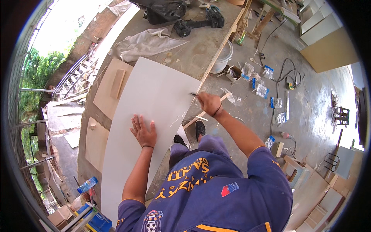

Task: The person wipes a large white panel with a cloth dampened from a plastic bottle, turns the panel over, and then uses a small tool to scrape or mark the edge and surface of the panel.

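A large white panel [154, 85] lies in front of me on a work surface. My left hand [143, 131] rests flat on it, fingers spread, holding nothing. At the panel's right edge my right hand [210, 103] is closed around a small dark tool [193, 94]; its tip lies over the panel near the far right corner. Most of the tool is hidden in my fist, so its exact kind does not show. A thin curled white strip [177, 119] lies on the panel between my hands, close to the right edge.
Beyond the panel are a crumpled cloth [148, 43] and a black cordless power tool [201, 23]. Pale boards [112, 87] lie left of it, with a plastic bottle [87, 185] nearer. On the right-hand floor are a white bucket [223, 58], plastic packets [262, 91] and cables [291, 73].
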The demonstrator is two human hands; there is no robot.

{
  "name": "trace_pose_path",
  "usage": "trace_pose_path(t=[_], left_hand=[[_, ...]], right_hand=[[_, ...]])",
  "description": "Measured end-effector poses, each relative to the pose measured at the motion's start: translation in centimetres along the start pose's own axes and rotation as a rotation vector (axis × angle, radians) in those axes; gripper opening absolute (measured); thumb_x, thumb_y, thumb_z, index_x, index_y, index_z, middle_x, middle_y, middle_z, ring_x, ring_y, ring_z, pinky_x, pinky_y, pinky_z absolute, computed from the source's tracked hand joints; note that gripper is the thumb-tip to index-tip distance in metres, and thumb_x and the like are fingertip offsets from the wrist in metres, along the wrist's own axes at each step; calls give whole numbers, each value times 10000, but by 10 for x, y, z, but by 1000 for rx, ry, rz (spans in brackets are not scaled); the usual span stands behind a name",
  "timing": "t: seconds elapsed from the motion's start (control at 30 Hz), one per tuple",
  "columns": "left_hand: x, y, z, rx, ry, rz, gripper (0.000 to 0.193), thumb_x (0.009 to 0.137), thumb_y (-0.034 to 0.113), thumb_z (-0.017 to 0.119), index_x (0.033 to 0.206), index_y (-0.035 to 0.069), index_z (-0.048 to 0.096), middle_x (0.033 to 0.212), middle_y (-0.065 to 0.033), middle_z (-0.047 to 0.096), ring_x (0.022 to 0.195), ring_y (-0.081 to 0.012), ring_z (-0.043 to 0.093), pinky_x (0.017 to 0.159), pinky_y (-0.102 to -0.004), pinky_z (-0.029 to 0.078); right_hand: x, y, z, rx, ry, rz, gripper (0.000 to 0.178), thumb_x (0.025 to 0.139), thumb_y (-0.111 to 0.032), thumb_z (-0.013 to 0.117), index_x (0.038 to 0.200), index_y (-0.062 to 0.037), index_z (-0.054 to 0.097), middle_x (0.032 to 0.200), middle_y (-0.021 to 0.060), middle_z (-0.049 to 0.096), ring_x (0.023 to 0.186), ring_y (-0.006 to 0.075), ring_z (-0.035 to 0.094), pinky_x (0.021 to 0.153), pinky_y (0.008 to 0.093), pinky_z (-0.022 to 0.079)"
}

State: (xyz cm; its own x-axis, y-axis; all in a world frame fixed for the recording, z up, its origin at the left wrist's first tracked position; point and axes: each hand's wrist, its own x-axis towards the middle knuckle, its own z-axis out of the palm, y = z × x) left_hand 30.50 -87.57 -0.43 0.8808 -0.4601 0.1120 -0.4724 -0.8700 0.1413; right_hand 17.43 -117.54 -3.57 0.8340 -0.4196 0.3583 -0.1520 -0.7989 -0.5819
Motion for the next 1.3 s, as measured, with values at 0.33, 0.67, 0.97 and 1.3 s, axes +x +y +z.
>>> trace_pose_path(t=[0.33,0.67,0.97,1.3], left_hand=[[1,0,0,-8,4,-1,571,871,415,534,1350,139,390,1482,-80,279,1386,-287,213,1081,-583,147],[1,3,0,-4,3,10,578,869,416,531,1354,135,389,1485,-87,277,1391,-290,203,1080,-580,141],[2,2,0,-20,-37,-26,587,876,421,513,1365,126,375,1493,-88,259,1397,-284,182,1099,-560,101],[1,4,5,8,-17,8,575,874,408,518,1355,119,393,1500,-86,248,1396,-284,188,1092,-565,119]], right_hand=[[26,13,-24,-152,-104,0,205,911,-307,479,892,-113,544,664,143,613,598,360,610,508,477,471],[21,-1,-21,-157,-369,19,185,904,-244,439,899,-112,568,702,144,644,642,347,644,532,475,495],[32,27,-26,-227,-200,223,137,877,-201,464,943,-121,554,796,138,650,706,325,646,623,454,506],[33,53,-9,-236,-2,254,100,856,-206,510,906,-146,573,736,104,614,630,296,621,518,420,494]])
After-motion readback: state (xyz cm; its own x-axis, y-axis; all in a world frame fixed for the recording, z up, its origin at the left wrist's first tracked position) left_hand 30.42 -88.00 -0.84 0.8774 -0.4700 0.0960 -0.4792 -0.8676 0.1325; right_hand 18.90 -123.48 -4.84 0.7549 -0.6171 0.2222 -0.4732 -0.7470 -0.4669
